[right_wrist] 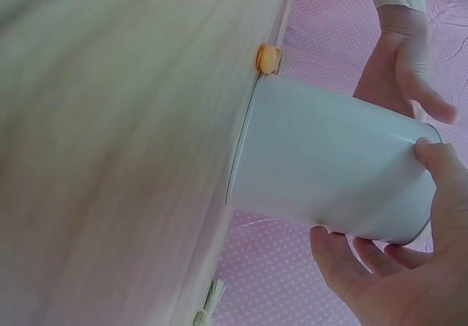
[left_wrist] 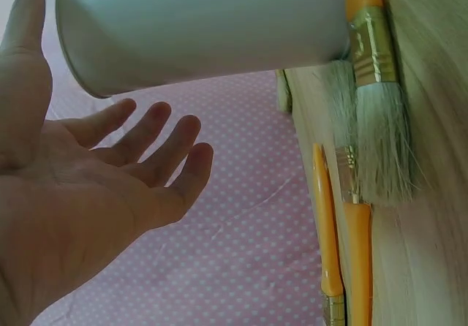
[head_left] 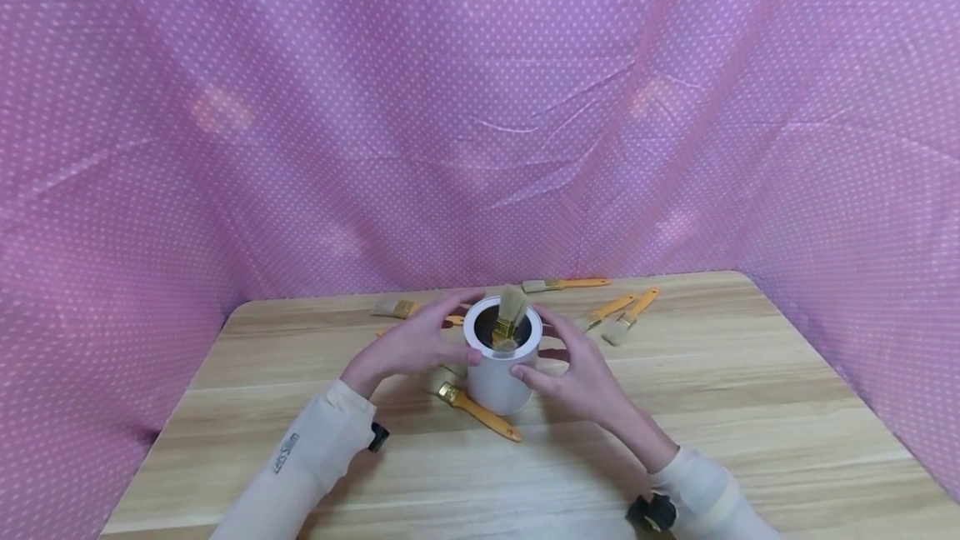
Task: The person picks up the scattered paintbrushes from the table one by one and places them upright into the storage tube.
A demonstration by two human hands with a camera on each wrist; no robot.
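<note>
A white can (head_left: 501, 386) with an open top stands upright on the wooden table. Out of its mouth, bristles up, sticks a paintbrush (head_left: 511, 312). My right hand (head_left: 581, 369) grips the can's right side, thumb on the near side and fingers on the far side, as the can wall (right_wrist: 329, 161) in the right wrist view shows. On the other side, my left hand (head_left: 420, 338) is spread around the upper can with loosely bent fingers (left_wrist: 189, 132) apart from the wall; its thumb is near the rim. A paintbrush (head_left: 483, 417) with an orange handle lies at the can's front.
Another paintbrush (head_left: 397, 307) lies behind my left hand, partly hidden by it. At the back edge lies one paintbrush (head_left: 566, 283), and two more, including the right one (head_left: 630, 317), lie right of the can. A pink dotted cloth (head_left: 480, 107) hangs around the table.
</note>
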